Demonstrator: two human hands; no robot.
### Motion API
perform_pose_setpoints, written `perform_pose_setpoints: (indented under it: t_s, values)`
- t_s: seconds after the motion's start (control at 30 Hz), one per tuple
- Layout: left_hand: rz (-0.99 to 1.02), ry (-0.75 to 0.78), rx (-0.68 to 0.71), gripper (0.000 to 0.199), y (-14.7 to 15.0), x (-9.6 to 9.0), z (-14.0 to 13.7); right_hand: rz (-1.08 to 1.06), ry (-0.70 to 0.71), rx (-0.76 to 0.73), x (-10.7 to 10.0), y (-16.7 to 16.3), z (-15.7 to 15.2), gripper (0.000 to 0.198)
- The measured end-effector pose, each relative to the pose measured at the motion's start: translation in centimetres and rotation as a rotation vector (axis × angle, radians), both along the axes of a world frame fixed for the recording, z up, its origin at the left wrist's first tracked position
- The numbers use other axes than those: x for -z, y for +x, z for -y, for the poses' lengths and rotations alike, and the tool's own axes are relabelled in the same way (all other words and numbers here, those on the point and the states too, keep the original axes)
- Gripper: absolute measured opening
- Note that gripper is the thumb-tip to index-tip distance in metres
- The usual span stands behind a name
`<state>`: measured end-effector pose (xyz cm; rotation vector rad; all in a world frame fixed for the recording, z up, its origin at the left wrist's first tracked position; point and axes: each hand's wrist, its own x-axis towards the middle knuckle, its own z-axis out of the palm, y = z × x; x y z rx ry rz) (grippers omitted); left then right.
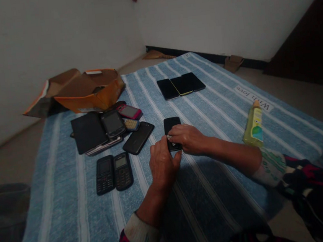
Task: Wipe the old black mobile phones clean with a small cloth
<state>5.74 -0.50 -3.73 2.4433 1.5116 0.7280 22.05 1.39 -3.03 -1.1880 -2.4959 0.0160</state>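
Striped blue cloth (63, 208) spreads widest; my guess is that hard pressing could ruck it and shift whatever rests on it. Open cardboard box (87, 102) at far left, just behind a heaped pile of phones (113, 123); uneven stacking there might let the top ones slide if the left arm brushed past. Green bottle (253, 128) to the right, apparently on its side, cap away, near the right sleeve (272, 163); a careless elbow could set it rolling. Both hands meet mid-cloth. Left hand (163, 161): forearm from the near edge, fingers together at the left side of a black phone (172, 123), thumb spread wide; bracing, I judge, firm grip not certain. Right hand (188, 138): forearm in from the right, fingers curled low over the phone's lower half. Phone lies flat; uneven pressure could spin it. Smallest: whitish scrap (169, 136) by the right fingertips; whether pinched, cannot tell.
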Motion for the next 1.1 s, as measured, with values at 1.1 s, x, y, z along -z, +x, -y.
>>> perform_pose_setpoints:
  t_s: [1.1]
  values:
    - [-0.495, -0.047, 0.392, 0.060, 1.3, -5.7, -6.7, -0.504, 0.111, 0.158, 3.1, 3.0, -1.7, 0.045]
